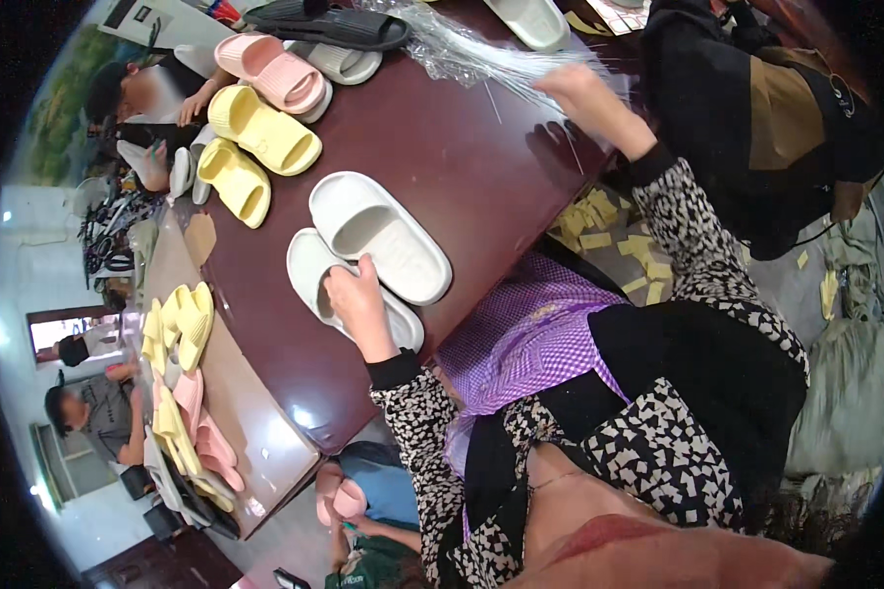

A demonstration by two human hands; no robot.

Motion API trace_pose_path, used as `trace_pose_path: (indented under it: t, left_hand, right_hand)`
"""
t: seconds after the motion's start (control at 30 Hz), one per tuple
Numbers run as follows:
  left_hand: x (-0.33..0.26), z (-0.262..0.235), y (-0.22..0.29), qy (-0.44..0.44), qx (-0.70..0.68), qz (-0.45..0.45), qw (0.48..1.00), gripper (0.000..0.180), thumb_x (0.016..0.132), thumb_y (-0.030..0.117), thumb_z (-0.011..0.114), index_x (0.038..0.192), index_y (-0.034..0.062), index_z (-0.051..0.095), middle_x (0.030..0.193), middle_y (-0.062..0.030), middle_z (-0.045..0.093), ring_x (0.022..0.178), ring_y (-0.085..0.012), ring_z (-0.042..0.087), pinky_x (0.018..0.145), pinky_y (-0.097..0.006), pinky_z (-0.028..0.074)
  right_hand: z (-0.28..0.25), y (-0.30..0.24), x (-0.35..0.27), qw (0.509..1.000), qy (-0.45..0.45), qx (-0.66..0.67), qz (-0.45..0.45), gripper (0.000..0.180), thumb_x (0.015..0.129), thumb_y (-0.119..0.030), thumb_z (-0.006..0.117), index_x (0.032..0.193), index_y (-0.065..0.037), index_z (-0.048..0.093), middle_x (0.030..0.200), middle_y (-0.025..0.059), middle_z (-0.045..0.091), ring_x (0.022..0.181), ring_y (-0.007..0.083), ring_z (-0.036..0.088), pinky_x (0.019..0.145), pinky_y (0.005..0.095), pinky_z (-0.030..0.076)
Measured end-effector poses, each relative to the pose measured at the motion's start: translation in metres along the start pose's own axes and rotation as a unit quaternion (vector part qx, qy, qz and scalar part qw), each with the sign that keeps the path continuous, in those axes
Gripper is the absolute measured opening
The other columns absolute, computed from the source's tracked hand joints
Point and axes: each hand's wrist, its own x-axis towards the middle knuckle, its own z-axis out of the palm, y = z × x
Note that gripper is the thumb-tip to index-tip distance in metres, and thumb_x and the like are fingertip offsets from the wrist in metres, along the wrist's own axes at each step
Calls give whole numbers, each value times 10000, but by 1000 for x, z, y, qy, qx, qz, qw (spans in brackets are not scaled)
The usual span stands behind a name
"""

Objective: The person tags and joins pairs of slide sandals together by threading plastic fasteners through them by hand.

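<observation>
My left hand (358,302) is closed around the strap of a white slide sandal (306,257) at the table's near edge. Its mate, another white slide sandal (403,253), lies right beside it on the dark red table. At the far right of the tabletop, my right hand (594,103) has its fingertips pinched together at the loose ends of a bundle of thin white strips (481,57). Clear plastic wrap (417,34) surrounds part of that bundle. What exactly lies between the right fingertips is too fine to make out.
Yellow slides (265,128), pink slides (270,69) and dark slides (349,27) stand along the far side. One pale slide (530,22) sits beyond the bundle. A second table (265,452) at left bears more slides. People work nearby; yellow paper slips (594,216) litter the floor.
</observation>
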Motion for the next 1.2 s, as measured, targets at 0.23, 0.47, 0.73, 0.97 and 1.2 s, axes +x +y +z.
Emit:
trace_pose_path:
  t: [0.23,0.47,0.73,0.97,1.2]
  left_hand:
    - [8,9,-18,-1,-75,19,997,347,826,241,658,885,-94,584,858,-234,572,764,-371,567,721,-433,460]
    - [-13,6,-14,131,-216,33,967,251,850,112,623,1024,-68,595,880,-166,580,755,-244,583,668,-336,470]
    - [-48,-28,66,2,-364,227,903,236,835,-8,606,1069,-23,588,1047,-156,598,889,-274,600,779,-354,485]
    - [-49,-10,147,-135,-483,402,767,233,793,-9,630,1025,-1,607,1050,-143,627,935,-309,599,817,-359,488]
    - [-42,36,133,-188,-517,357,755,98,800,13,630,897,2,624,856,-102,645,760,-256,614,692,-319,495]
  right_hand:
    - [6,-36,-102,996,9,-84,-38,267,735,36,588,986,-27,654,1084,108,645,1039,293,589,886,400,458]
    - [10,-63,-117,997,53,-38,-32,255,726,46,625,975,-6,636,1083,120,635,999,298,593,886,403,457]
    - [-34,-114,-86,880,1,451,151,71,850,-14,614,917,8,609,1045,162,633,876,218,616,777,317,487]
    - [-50,-146,-59,864,-36,502,17,85,850,77,558,901,24,600,934,128,661,822,178,629,740,268,509]
    - [-50,-125,-64,771,98,628,45,85,922,-48,525,911,10,586,864,146,638,789,208,603,711,308,486]
